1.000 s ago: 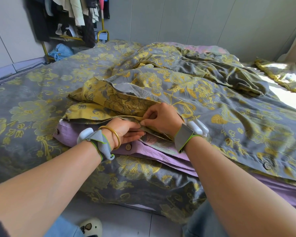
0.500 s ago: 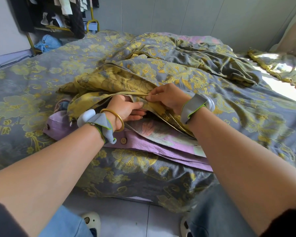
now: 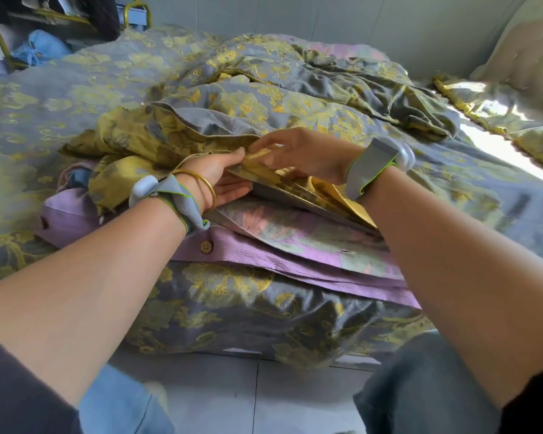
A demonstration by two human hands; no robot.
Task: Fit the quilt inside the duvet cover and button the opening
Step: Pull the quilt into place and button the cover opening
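The grey duvet cover [image 3: 295,108] with yellow flowers lies bunched on the bed, its yellow inner side turned out at the opening. My left hand [image 3: 223,180] pinches the upper edge of that opening, its fingers partly under the cloth. Just to the right, my right hand [image 3: 304,158] grips the same lifted flap from above. Below the flap shows the quilt [image 3: 289,230], pale floral with pink. Under it lies a purple hem strip [image 3: 264,255] with a brown button [image 3: 206,246].
A matching grey flowered sheet [image 3: 44,114] covers the bed. A clothes rack with a yellow frame [image 3: 132,10] stands at the back left. A pillow [image 3: 489,98] lies at the right in sunlight. Tiled floor [image 3: 264,396] and my knees are below.
Both hands have lifted the cover's upper edge higher and opened the gap, so more of the floral quilt shows. The view has tilted down and closer.
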